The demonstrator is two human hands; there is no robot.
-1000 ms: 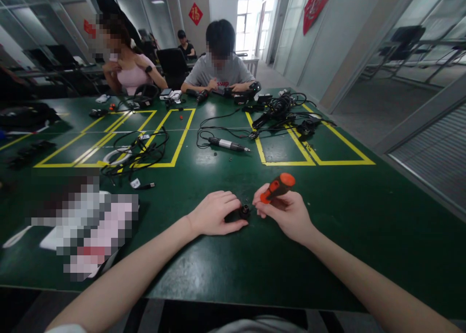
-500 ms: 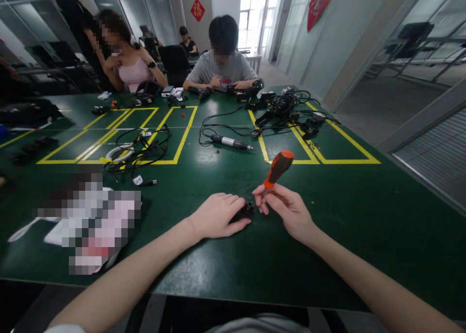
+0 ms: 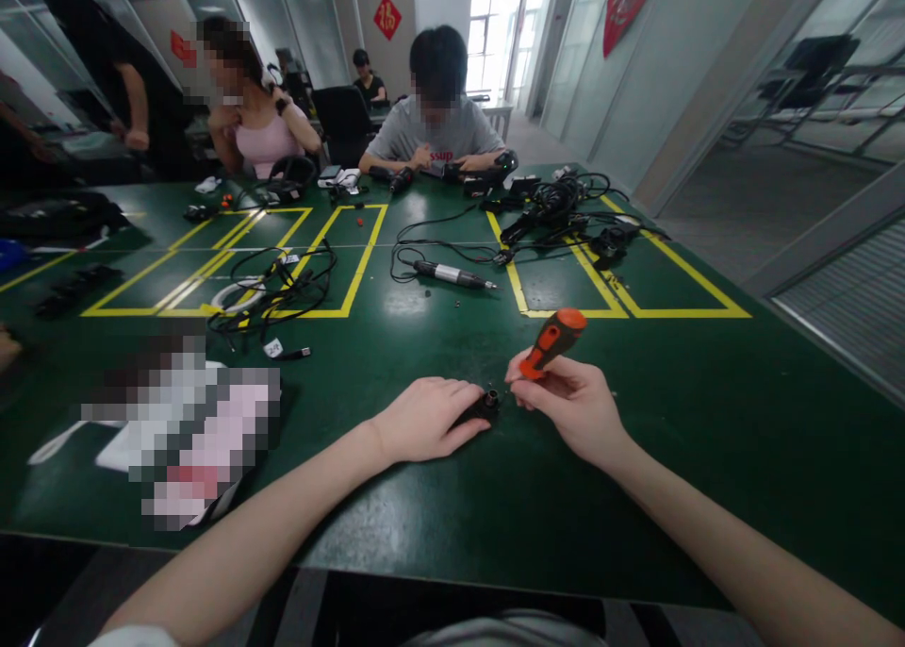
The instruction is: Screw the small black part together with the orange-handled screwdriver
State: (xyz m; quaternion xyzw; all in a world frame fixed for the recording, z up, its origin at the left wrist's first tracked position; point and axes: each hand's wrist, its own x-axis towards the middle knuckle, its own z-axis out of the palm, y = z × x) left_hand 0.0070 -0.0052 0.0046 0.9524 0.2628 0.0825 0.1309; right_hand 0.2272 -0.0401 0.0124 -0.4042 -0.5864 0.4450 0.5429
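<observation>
The right hand (image 3: 566,406) grips the driver (image 3: 552,343) near the lower end of its handle, thumb and fingers pinched together, just right of the part (image 3: 489,402). The handle leans up and away to the right; whether the driver's tip meets the part is too small to tell. The left hand (image 3: 430,421) clasps the part from its left side, thumb on the near side and fingers over the far side, palm low.

For good control, I judge, the part wants to be pinned firmly down while the driver stands in line with its raised collar; the present lean could make the tip slip. Turning from the fingers, with light downward pressure, should suit so small a piece.

Both forearms reach in from the near edge, converging at the part, wrists nearly straight. The part sits on the table (image 3: 707,411); well beyond it lie the pen tool (image 3: 452,275) and, farther left, cables (image 3: 304,289).
</observation>
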